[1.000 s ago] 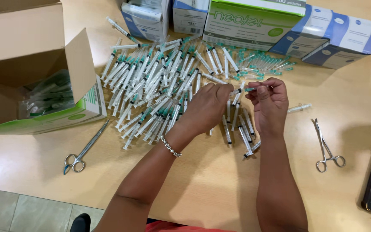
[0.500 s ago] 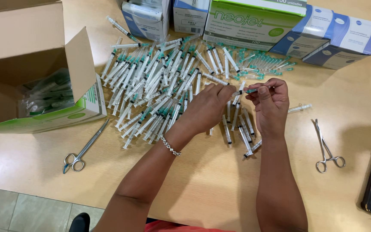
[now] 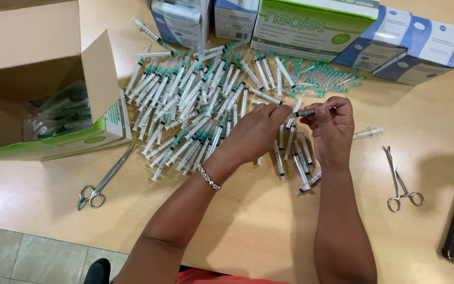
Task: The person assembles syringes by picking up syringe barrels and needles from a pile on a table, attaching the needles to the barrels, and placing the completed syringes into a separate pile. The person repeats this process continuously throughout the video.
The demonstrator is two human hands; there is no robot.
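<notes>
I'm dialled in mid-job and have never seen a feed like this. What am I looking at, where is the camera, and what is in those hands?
There is no machine here: a person works with two bare hands, filmed from a camera on their head looking down at a light wooden table. The left hand, with a beaded bracelet on its wrist, and the right hand together pinch one clear plastic syringe with a green tip. A large heap of similar syringes lies behind the hands. An open cardboard box sits far left, metal forceps and a second pair lie at either side, and blue-and-white cartons line the back.
</notes>
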